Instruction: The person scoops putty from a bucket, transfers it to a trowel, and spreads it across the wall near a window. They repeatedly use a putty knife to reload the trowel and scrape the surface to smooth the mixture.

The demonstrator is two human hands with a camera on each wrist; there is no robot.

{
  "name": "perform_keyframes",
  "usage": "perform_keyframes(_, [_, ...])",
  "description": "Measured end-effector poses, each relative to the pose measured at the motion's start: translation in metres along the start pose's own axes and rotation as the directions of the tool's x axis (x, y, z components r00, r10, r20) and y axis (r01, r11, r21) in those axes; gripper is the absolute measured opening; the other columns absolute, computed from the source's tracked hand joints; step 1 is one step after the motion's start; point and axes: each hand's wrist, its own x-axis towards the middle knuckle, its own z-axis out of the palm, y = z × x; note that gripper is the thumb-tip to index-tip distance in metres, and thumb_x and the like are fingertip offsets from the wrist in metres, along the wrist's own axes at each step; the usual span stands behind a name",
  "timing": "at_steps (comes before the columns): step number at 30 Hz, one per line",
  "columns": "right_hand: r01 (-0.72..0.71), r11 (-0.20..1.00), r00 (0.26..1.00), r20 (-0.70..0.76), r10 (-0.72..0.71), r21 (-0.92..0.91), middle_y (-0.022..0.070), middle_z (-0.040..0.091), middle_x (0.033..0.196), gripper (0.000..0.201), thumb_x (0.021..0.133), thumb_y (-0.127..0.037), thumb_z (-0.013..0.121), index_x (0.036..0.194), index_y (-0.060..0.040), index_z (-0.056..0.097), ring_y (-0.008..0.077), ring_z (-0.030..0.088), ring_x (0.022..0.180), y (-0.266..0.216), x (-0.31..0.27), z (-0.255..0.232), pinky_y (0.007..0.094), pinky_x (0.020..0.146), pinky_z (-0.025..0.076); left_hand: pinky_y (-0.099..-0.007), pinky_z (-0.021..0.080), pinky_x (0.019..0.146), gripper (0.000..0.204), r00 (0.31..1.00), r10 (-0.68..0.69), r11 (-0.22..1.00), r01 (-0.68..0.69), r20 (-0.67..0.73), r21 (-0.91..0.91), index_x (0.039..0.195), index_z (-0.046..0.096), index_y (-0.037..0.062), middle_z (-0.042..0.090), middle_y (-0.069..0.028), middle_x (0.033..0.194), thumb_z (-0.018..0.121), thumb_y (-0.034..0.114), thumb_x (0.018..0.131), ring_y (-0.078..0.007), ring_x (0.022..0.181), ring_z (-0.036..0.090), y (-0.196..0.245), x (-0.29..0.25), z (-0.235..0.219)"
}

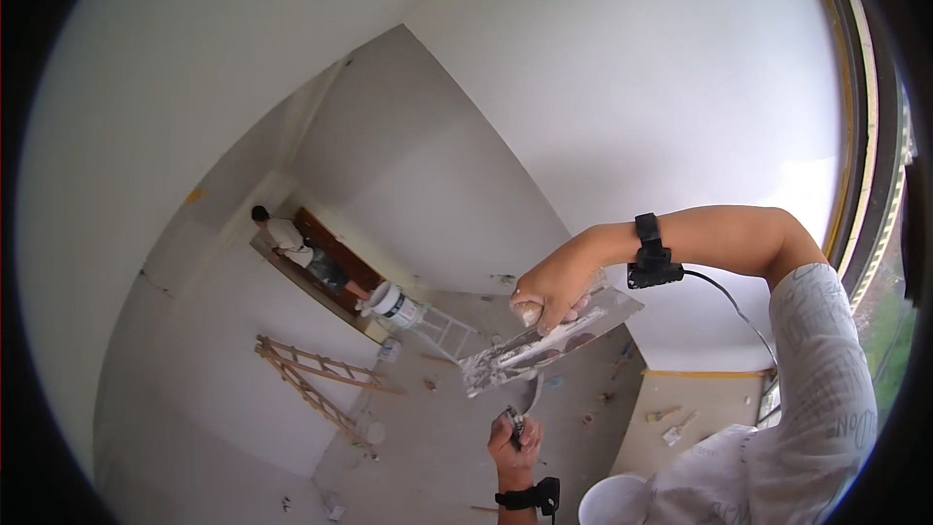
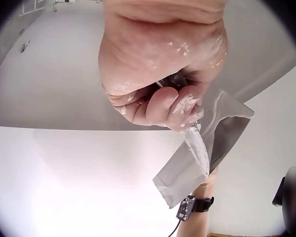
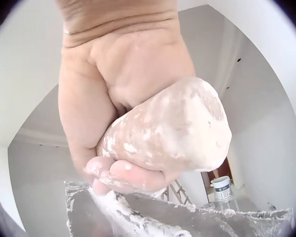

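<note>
Left hand (image 1: 513, 439) lowest and nearest, fingers curled tight round small putty knife (image 1: 518, 420). Just above, right hand (image 1: 554, 284) fisted round plaster-caked handle of wide trowel (image 1: 544, 342), blade smeared white. Farther off: wooden ladder (image 1: 316, 377) lying on floor, white bucket (image 1: 394, 304), person (image 1: 296, 248) by doorway.

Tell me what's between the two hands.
In the head view, only the trowel and knife blade lie between right hand and left hand.

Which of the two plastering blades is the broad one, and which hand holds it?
The trowel in the right hand is the broad, flat plate smeared with plaster. The left hand grips only a narrow putty knife below it.
</note>
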Motion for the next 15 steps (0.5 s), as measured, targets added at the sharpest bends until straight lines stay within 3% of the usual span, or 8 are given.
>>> perform_keyframes(5, [0.019,0.999,0.994,0.104,-0.022,0.033,0.0040,0.055,0.060,0.022,0.086,-0.022,0.063,0.092,-0.0030,0.053,0.0122,0.051,0.048,0.060,0.015,-0.008,0.0279,0.043,0.041,-0.0269,0.031,0.048,0.029,0.950,0.311,0.932,-0.300,0.024,-0.203,0.107,0.057,0.0055,0.046,0.0029,0.060,0.048,0.031,0.099,-0.0085,0.043,0.036,0.052,-0.018,-0.003])
perform_keyframes(7, [-0.062,0.980,0.967,-0.232,0.107,0.191,0.0039,0.056,0.064,0.033,0.081,-0.030,0.069,0.097,-0.0037,0.058,0.0138,0.053,0.051,0.095,0.031,-0.006,0.0299,0.044,0.043,-0.0247,0.031,0.046,0.029,0.900,0.427,0.885,-0.435,-0.087,-0.166,0.109,0.055,0.0052,0.047,0.0031,0.063,0.045,0.030,0.101,-0.0071,0.043,0.035,0.090,-0.032,0.007])
perform_keyframes(8, [0.036,0.853,0.885,-0.413,0.215,0.521,0.0034,0.056,0.066,0.027,0.085,-0.032,0.066,0.093,-0.0078,0.059,0.0145,0.053,0.054,0.133,0.061,-0.004,0.0302,0.047,0.043,-0.0242,0.030,0.043,0.028,0.885,0.442,0.879,-0.460,-0.147,-0.129,0.108,0.055,0.0053,0.046,0.0032,0.062,0.044,0.029,0.101,-0.0064,0.042,0.035,0.099,-0.045,0.002])
perform_keyframes(9, [0.041,0.859,0.885,-0.418,0.206,0.511,0.0034,0.056,0.066,0.027,0.085,-0.032,0.066,0.093,-0.0078,0.059,0.0145,0.053,0.054,0.128,0.062,-0.016,0.0302,0.047,0.043,-0.0237,0.028,0.041,0.027,0.866,0.457,0.871,-0.482,-0.203,-0.097,0.107,0.056,0.0054,0.046,0.0032,0.061,0.043,0.028,0.102,-0.0058,0.042,0.035,0.105,-0.058,-0.006])
perform_keyframes(11, [0.491,-0.017,0.856,-0.479,0.194,0.871,0.0033,0.057,0.069,0.024,0.089,-0.035,0.061,0.094,-0.0116,0.058,0.0156,0.052,0.054,0.102,0.067,-0.046,0.0305,0.049,0.045,-0.0243,0.027,0.038,0.028,0.867,0.449,0.876,-0.475,-0.217,-0.086,0.103,0.058,0.0055,0.046,0.0018,0.060,0.045,0.031,0.101,-0.0072,0.041,0.036,0.105,-0.086,-0.019])
perform_keyframes(13, [0.553,0.096,0.799,-0.560,0.221,0.827,0.0038,0.058,0.071,0.023,0.091,-0.034,0.059,0.096,-0.0116,0.057,0.0165,0.054,0.056,0.098,0.094,-0.083,0.0305,0.051,0.047,-0.0248,0.033,0.046,0.022,0.686,0.475,0.875,-0.438,-0.551,0.207,0.096,0.060,0.0074,0.044,0.0016,0.059,0.054,0.029,0.095,-0.0099,0.045,0.036,0.085,-0.114,0.023])
perform_keyframes(14, [0.598,0.206,0.732,-0.632,0.253,0.775,0.0043,0.058,0.073,0.023,0.093,-0.034,0.057,0.097,-0.0117,0.055,0.0175,0.055,0.057,0.101,0.111,-0.104,0.0305,0.054,0.049,-0.0248,0.033,0.046,0.022,0.685,0.485,0.870,-0.444,-0.544,0.216,0.096,0.060,0.0074,0.044,0.0016,0.059,0.054,0.029,0.095,-0.0099,0.045,0.036,0.076,-0.124,0.032])
perform_keyframes(15, [0.594,0.518,0.577,-0.774,0.259,0.616,0.0072,0.059,0.075,0.022,0.094,-0.031,0.054,0.100,-0.0104,0.054,0.0221,0.058,0.062,0.103,0.128,-0.125,0.0340,0.059,0.051,-0.0248,0.032,0.045,0.022,0.637,0.473,0.872,-0.438,-0.609,0.220,0.098,0.059,0.0070,0.042,0.0013,0.059,0.053,0.028,0.095,-0.0102,0.045,0.034,0.067,-0.137,0.035])
